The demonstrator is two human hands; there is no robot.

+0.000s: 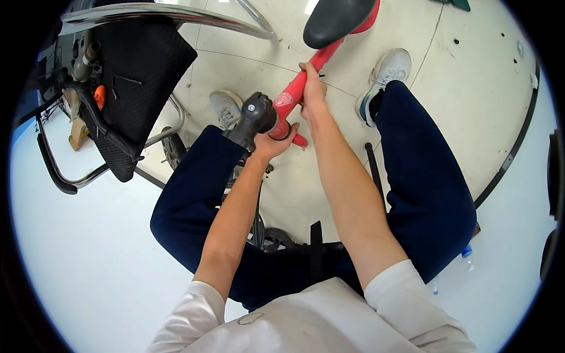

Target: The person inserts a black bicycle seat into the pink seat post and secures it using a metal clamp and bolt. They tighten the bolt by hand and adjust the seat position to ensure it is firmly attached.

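Note:
Between my knees lies a red bike frame (290, 96), slanting from lower left to upper right. A black saddle (334, 22) sits at its far end. At the near left end, a black handlebar stem (252, 120) with a round bolt on top joins the head of the frame. My right hand (313, 90) is closed round the red tube midway along it. Just below the stem, my left hand (274, 145) wraps the front end of the frame from underneath, its fingers partly hidden. A short red piece (299, 140) sticks out beside that hand.
At the left stands a chair with a black seat (147, 65) and chrome legs. On it lie a black handlebar (103, 120), an orange object (100, 97) and a hex key (123, 79). Small wheels (275, 240) and a black rod (375, 176) are near my legs; a bottle (467, 254) lies right.

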